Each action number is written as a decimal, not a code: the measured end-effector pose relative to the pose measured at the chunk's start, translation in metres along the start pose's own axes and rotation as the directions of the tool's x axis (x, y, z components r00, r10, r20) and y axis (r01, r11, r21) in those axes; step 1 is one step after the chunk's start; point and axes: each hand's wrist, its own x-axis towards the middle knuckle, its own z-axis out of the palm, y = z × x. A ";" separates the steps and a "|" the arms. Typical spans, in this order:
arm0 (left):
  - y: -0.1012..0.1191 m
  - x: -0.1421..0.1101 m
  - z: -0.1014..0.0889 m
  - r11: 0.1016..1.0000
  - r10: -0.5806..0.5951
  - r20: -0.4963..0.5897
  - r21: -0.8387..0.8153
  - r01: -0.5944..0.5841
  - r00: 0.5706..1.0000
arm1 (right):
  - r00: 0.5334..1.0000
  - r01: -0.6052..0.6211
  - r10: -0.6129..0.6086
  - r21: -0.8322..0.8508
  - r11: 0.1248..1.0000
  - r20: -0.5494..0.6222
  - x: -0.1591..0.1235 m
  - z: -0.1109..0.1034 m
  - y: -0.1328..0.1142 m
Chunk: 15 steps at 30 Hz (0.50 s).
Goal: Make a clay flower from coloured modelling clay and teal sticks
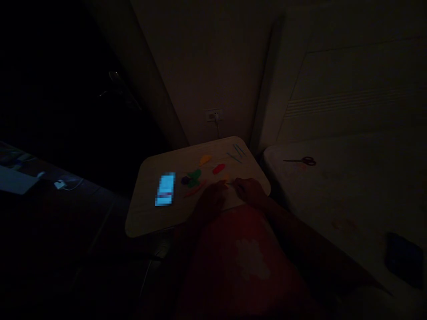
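Note:
My left hand (216,194) rests on the small table, its fingers bent together at a small yellow-orange clay-like piece (227,178). Beside it, my right hand (247,190) is closed around a thin stick-like tool (231,183), whose tip points at that piece. The dim light hides the exact grip of both hands. Just beyond them lies a red lump (219,169). To the left are green pieces (194,177), a dark blue lump (185,180) and a reddish-orange strip (195,190). An orange piece (205,159) lies farther back.
A lit, pixelated phone-like screen (165,189) lies on the table's left (142,218). Several thin sticks (236,153) lie at its back right corner. Scissors (302,161) rest on the pale surface at right (313,195). A wall socket (213,115) holds a plugged-in cable.

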 end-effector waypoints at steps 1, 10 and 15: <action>0.000 0.000 0.000 1.000 0.004 0.004 0.012 -0.004 1.000 | 1.000 0.010 -0.010 0.014 1.000 -0.006 0.000 0.000 0.000; 0.002 -0.001 0.000 0.998 0.022 0.026 0.064 -0.024 0.999 | 1.000 -0.004 0.004 -0.023 1.000 -0.008 -0.002 0.004 -0.001; 0.000 0.000 0.001 0.997 0.016 0.033 0.077 -0.018 0.999 | 1.000 0.014 -0.014 0.020 1.000 -0.009 -0.003 0.003 -0.005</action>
